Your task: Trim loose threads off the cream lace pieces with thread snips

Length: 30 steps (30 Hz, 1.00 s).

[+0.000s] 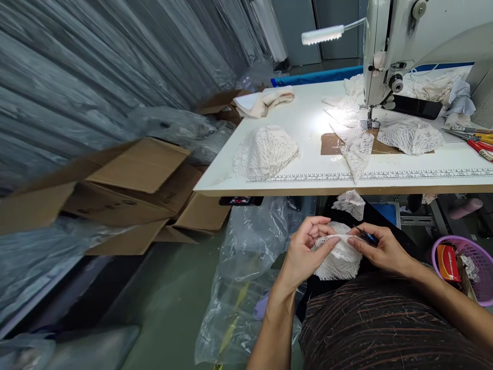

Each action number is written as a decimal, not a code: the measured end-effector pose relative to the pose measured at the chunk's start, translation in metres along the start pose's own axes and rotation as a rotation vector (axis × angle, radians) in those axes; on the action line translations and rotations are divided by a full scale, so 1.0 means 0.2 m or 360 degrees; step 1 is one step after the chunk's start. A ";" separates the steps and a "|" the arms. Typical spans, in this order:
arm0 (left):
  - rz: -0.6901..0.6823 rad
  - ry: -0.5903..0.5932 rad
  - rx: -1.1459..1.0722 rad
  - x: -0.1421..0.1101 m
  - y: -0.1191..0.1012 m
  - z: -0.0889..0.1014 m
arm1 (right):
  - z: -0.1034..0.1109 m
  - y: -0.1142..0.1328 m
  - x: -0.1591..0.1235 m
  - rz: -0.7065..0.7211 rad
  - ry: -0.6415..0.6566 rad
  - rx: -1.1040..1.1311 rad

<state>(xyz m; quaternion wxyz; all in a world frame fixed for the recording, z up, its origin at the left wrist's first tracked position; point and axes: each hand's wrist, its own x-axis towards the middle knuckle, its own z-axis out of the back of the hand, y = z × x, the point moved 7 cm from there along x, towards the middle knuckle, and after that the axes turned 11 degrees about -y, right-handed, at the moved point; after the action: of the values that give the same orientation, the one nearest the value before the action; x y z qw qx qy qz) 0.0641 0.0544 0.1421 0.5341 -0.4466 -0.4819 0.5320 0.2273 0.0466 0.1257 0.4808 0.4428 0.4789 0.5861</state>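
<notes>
Over my lap, my left hand (311, 252) is closed on the edge of a white lace cup (339, 262), the thumb laid along its seam. My right hand (379, 247) pinches the other end of that edge between thumb and fingers. Tucked in the same right hand is a small pointed tool with blue on it, which looks like thread snips (368, 237); the fingers cover much of it. Just beyond the hands, a loose lace scrap (351, 203) lies on dark cloth below the table edge.
A sewing machine (379, 56) stands on the white table (308, 154) ahead, with lace strips under its needle. Stacked lace cups (267, 151) lie left. Scissors (481, 146) rest at the right edge. Open cardboard boxes (134, 169) sit left; a purple basket (475, 252) is right.
</notes>
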 end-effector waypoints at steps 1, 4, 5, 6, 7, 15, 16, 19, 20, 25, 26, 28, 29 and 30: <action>-0.0002 0.0029 0.0003 -0.01 0.00 0.00 | -0.01 0.00 0.00 -0.0014 0.0053 -0.0006; -0.0001 0.0111 0.0063 -0.01 0.04 0.00 | -0.03 -0.01 -0.01 -0.0038 0.0149 -0.0006; -0.0015 0.0106 0.0112 0.01 0.05 0.00 | -0.03 -0.03 -0.01 -0.0030 0.0142 -0.0041; -0.0037 0.0079 0.0176 0.02 0.07 0.01 | -0.02 -0.04 0.00 -0.0006 0.0099 -0.0105; -0.0072 0.0035 0.0245 0.04 0.09 0.01 | -0.01 -0.06 0.01 0.0036 0.0021 -0.0190; -0.0229 -0.0415 0.0375 0.21 0.14 -0.03 | 0.15 -0.05 0.06 0.0276 -0.0518 -0.0360; -0.0187 -0.0402 0.0388 0.23 0.14 -0.06 | 0.17 -0.04 0.06 0.0293 -0.0554 -0.0344; -0.0082 -0.0366 0.0430 0.25 0.13 -0.17 | 0.21 -0.02 0.07 0.0306 -0.0684 -0.0322; -0.0062 -0.0352 0.0419 0.25 0.12 -0.21 | 0.23 -0.02 0.07 0.0297 -0.0727 -0.0313; -0.0120 -0.0078 0.0237 0.16 0.03 -0.28 | 0.32 -0.04 0.06 0.0257 -0.0924 -0.0217; -0.0187 -0.0002 0.0216 0.13 -0.01 -0.28 | 0.34 -0.05 0.06 0.0244 -0.0949 -0.0196; -0.0320 0.0166 0.0138 0.04 -0.09 -0.24 | 0.34 -0.07 0.06 0.0202 -0.0961 -0.0132; -0.0344 0.0267 0.0065 0.00 -0.12 -0.22 | 0.33 -0.09 0.07 0.0166 -0.0929 -0.0079; -0.0333 0.0375 -0.0029 -0.04 -0.13 -0.21 | 0.31 -0.11 0.07 0.0115 -0.0868 -0.0008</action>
<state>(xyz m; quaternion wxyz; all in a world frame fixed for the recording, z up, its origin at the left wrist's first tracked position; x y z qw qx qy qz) 0.1086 0.0467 0.1624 0.6353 -0.4581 -0.4645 0.4131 0.2886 0.0714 0.1150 0.5719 0.5997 0.3141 0.4632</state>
